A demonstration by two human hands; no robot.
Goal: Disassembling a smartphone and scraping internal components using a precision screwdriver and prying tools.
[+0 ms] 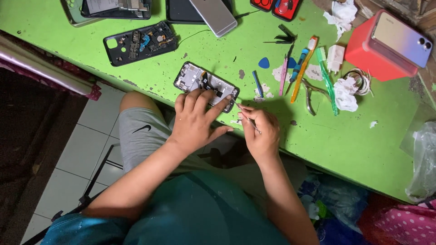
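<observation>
An opened phone (200,79) with its back removed lies near the front edge of the green table (363,140), its circuit parts showing. My left hand (196,119) rests on the phone's near end with the fingers spread and pressing it down. My right hand (260,131) grips a thin metal tool (247,118) like a pen. The tool's tip touches the phone's right corner.
Another opened black phone (140,43) lies farther back on the left. To the right lie a blue pick (264,62), brushes and screwdrivers (299,68), tweezers (311,93), crumpled tissues (346,93) and a red box (379,52) with a phone on top. A plastic bag (422,159) sits at the far right.
</observation>
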